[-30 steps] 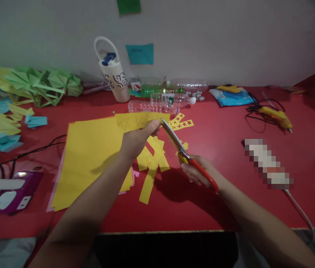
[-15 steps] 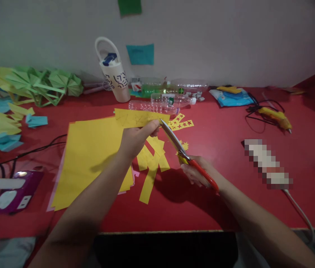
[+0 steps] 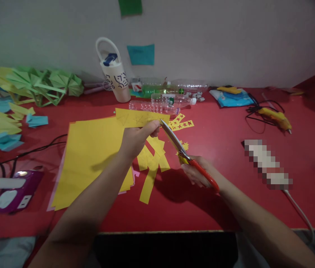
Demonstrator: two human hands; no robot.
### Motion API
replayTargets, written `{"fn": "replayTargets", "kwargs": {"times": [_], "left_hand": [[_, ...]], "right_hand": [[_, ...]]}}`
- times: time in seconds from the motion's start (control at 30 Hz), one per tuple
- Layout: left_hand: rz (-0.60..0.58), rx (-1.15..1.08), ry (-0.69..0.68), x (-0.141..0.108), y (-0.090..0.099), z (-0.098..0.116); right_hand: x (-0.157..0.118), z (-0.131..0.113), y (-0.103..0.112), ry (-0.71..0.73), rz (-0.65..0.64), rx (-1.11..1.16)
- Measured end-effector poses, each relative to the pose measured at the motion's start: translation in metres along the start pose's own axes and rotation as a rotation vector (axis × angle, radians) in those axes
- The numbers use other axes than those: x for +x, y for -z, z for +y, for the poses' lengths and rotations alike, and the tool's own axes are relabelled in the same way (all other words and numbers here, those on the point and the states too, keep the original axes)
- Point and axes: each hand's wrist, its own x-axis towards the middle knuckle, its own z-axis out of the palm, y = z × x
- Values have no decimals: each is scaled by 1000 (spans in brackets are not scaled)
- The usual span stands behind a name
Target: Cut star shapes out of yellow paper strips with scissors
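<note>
My left hand pinches a yellow paper strip with faint drawn star outlines. Red-handled scissors are in my right hand, their tips at the strip's right end beside my left thumb. Beneath my hands lie several yellow paper strips on the red table. Two strips with star-shaped holes rest behind the scissors, and small yellow cut-out stars are partly hidden by the blades. A stack of yellow sheets lies under my left forearm.
Clear plastic bottles and a white tumbler stand or lie near the wall. At the right are a yellow glue gun, a blue packet and a pixelated object. Folded papers and a purple power strip occupy the left.
</note>
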Motion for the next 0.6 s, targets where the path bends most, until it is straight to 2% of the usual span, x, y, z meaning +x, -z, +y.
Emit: {"fn": "replayTargets", "kwargs": {"times": [0.47, 0.6], "left_hand": [[-32, -36, 22, 0, 1, -2], [-64, -84, -36, 0, 0, -7]], "right_hand": [[2, 6, 1, 7, 6, 29], [2, 6, 1, 35, -2, 52]]}}
